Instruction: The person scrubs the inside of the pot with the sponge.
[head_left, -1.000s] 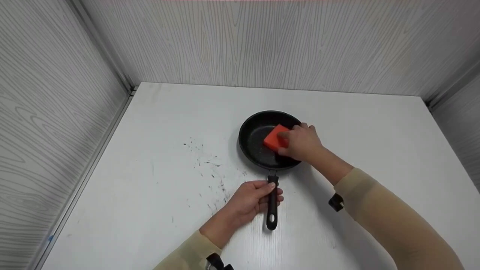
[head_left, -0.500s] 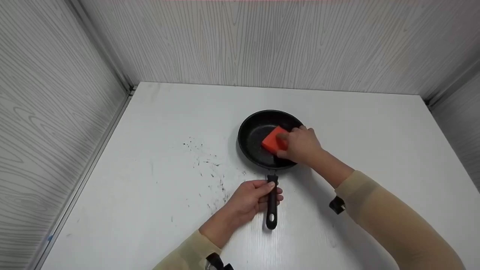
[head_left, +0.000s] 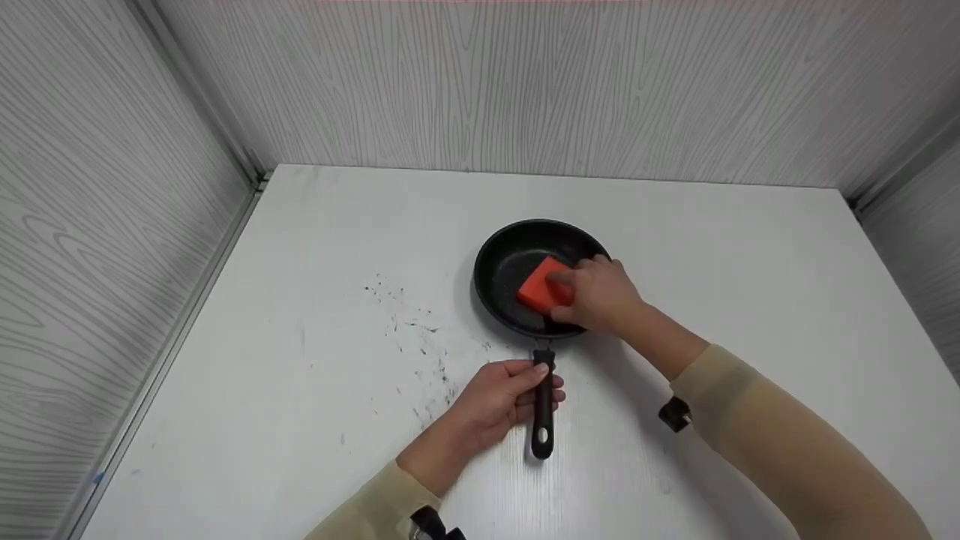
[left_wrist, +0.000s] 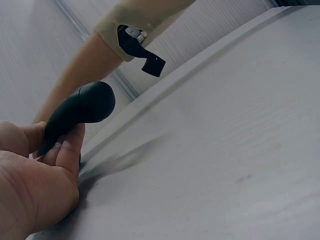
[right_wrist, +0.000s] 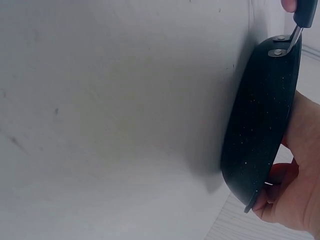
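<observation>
A black frying pan [head_left: 501, 264] sits on the white table, its handle pointing toward the person. My left hand [head_left: 491, 401] grips the upper part of the black handle [head_left: 543, 427], thumb on top and fingers beneath; the left wrist view shows the rounded handle end [left_wrist: 92, 102] jutting past that hand. Inside the pan, my right hand [head_left: 604, 296] holds an orange-red sponge [head_left: 536, 289] against the bottom, slightly right of the middle. From the right wrist view, the pan's speckled outer wall [right_wrist: 257, 120] hides the sponge, and some right-hand fingers lie at the rim.
Dark specks and smears [head_left: 424, 352] mark the white tabletop [head_left: 337, 225] left of the pan. Wood-grain panels [head_left: 465, 90] stand behind the table and on both sides. Black camera mounts [head_left: 675, 414] are strapped at the beige sleeves.
My right hand has slid the sponge a short way left and toward the handle within the pan. The left hand keeps its grip; the pan stays almost where it was.
</observation>
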